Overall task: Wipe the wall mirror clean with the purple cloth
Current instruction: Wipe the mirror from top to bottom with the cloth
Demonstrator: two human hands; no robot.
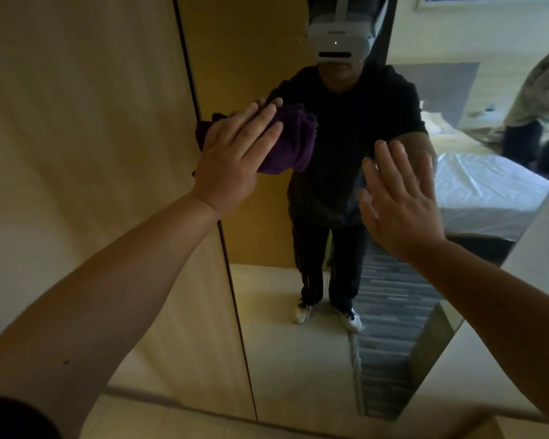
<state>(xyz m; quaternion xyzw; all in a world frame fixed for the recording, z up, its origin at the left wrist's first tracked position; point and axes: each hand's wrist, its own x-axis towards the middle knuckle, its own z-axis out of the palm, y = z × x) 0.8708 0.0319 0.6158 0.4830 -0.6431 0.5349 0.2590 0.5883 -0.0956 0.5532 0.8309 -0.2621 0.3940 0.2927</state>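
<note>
A tall wall mirror (282,327) fills the middle of the head view, its dark left edge running down from the top. A bunched purple cloth (293,144) is pressed against the glass near that edge, at chest height. My left hand (235,160) lies flat on the cloth with fingers stretched out, pushing it onto the mirror. My right hand (400,201) is spread open, palm toward the glass, to the right of the cloth and a little lower, holding nothing. The mirror shows my own reflection in dark clothes.
A pale wooden panel (76,137) adjoins the mirror on the left. A white wall edge (542,248) borders it on the right. Reflected in the glass are a bed with white sheets (482,188), a striped carpet and another person near the bed.
</note>
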